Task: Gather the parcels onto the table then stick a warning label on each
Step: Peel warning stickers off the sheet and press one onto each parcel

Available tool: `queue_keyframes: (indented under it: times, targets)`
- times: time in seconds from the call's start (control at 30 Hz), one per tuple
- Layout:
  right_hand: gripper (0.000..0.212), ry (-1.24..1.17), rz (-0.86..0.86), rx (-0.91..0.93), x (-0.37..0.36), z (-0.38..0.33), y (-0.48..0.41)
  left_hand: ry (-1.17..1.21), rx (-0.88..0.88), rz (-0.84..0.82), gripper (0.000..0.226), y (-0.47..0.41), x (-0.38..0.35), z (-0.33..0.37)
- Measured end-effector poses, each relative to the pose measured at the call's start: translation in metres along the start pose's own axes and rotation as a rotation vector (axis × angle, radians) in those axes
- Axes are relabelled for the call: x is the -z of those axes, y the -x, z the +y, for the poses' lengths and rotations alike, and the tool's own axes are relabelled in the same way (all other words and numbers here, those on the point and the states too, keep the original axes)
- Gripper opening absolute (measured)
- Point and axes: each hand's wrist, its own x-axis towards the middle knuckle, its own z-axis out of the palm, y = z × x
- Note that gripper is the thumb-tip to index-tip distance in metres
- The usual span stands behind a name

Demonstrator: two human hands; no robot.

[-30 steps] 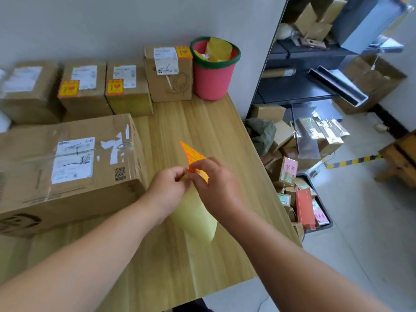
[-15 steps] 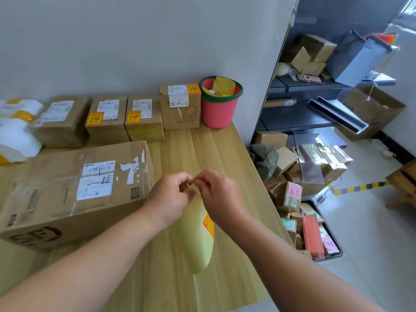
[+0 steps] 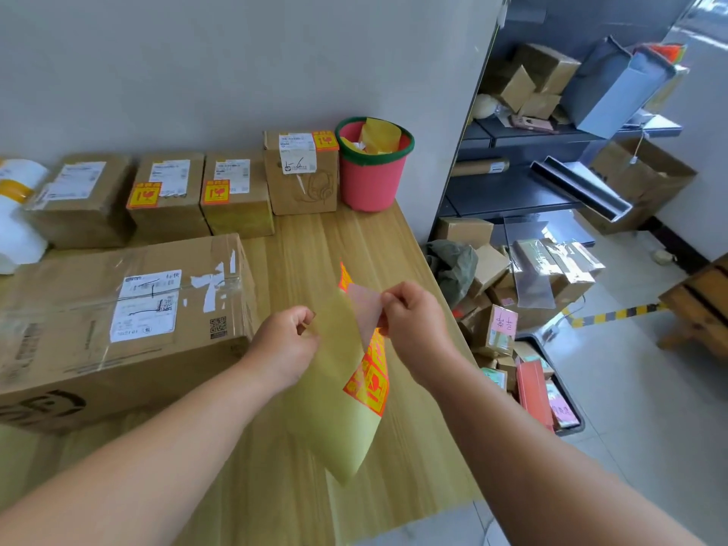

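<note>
Left hand [image 3: 285,342] pinches the yellow backing sheet [image 3: 335,388] above the table [image 3: 307,246]. Right hand [image 3: 413,317], at its 3 o'clock, pinches a warning label [image 3: 364,311], seemingly half-peeled. Large parcel [image 3: 118,317] lies at 9 o'clock.

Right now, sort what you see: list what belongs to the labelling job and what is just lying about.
Job: label sheet in left hand; peeled label pinched by right hand; large parcel; small parcels by the wall.
Lying about: shelf; grey bag; wooden bench.
</note>
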Motion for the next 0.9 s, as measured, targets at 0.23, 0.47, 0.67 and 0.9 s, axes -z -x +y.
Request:
queue_keyframes:
  times: [0.23,0.47,0.67,0.9]
  targets:
    - [0.018,-0.042,0.114,-0.088,0.025,0.008,-0.015,-0.089,0.153,0.047,0.012,-0.014,-0.012,-0.021]
    - [0.017,0.002,0.134,-0.096,0.021,0.013,-0.018,-0.057,0.257,0.039,0.013,-0.025,-0.022,-0.032]
    - [0.018,0.029,0.039,-0.075,-0.008,0.012,-0.013,-0.176,0.131,0.061,0.050,-0.019,-0.014,-0.024]
    - [0.018,-0.037,-0.054,0.049,-0.057,-0.009,0.002,-0.021,-0.157,0.230,0.007,0.004,0.007,0.009]
